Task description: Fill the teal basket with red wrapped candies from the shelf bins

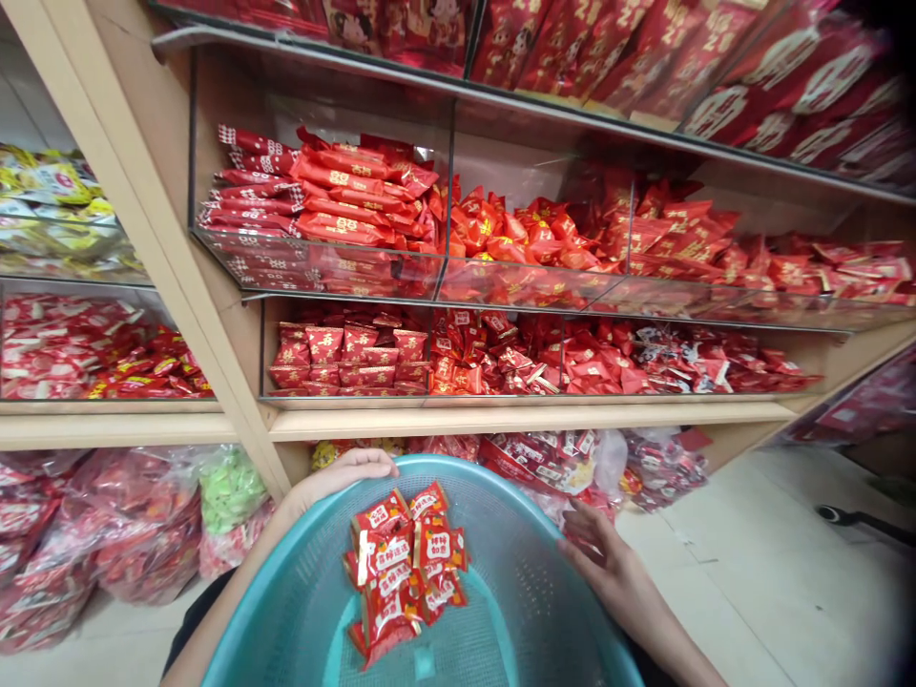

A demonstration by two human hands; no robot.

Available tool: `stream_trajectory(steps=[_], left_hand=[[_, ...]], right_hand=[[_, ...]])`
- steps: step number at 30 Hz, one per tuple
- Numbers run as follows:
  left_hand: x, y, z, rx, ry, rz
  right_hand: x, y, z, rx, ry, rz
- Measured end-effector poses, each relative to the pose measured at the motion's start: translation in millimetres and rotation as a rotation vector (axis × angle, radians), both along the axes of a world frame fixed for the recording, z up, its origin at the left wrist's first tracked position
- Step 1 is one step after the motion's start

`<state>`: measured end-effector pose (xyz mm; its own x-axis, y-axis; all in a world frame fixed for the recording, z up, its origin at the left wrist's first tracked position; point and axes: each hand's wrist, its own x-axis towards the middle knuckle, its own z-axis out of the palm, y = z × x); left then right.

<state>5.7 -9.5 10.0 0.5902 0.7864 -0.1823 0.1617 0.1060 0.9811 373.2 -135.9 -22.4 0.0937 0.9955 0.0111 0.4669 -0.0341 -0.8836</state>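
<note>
A teal perforated plastic basket (530, 563) is tilted toward the camera at the bottom centre. Several red packets (401, 563) with white labels lie in a small pile inside it. My left hand (350, 469) is closed over the basket's far left rim, fingers together. At the right side of the rim is my right hand (601, 553), its fingers spread along the outside of the wall and its thumb near the edge.
Wooden shelves (530, 416) with clear compartments (343, 262) of red packets rise in front. Below them stand plastic bags of packets (147, 525) at left and more bags (658, 468) at right. Tiled floor (773, 544) shows at right, with a black object (859, 520).
</note>
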Motion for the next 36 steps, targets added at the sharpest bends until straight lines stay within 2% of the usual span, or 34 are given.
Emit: stream_trajectory(steps=[2, 4, 8, 14, 20, 26, 28, 33, 36], left_hand=[[1, -1, 2.9, -0.009, -0.007, -0.008], [1, -5, 5.0, -0.030, -0.003, -0.025], [-5, -13, 2.4, -0.105, -0.004, 0.004], [-10, -28, -6.4, -0.120, -0.049, 0.123], [-2, -48, 0.4, -0.182, -0.120, 0.174], [5, -49, 1.4, -0.168, -0.162, 0.172], [10, -50, 6.2, -0.174, -0.172, 0.152], [26, -60, 28.6, -0.162, -0.168, 0.093], [23, -68, 32.4, -0.147, -0.110, 0.153]], right_hand=[[3, -6, 6.1, -0.146, 0.168, 0.045], [0, -8, 17.6, -0.214, 0.191, 0.131], [-7, -5, 33.5, -0.177, 0.157, 0.262], [-2, 7, 28.4, -0.162, 0.172, 0.284], [2, 25, 31.1, -0.282, 0.301, 0.351], [7, 31, 29.3, -0.224, 0.260, 0.368], [10, 27, 28.7, -0.209, 0.269, 0.361], [19, 16, 31.0, -0.280, 0.244, 0.358], [24, 11, 31.4, -0.304, 0.240, 0.373]])
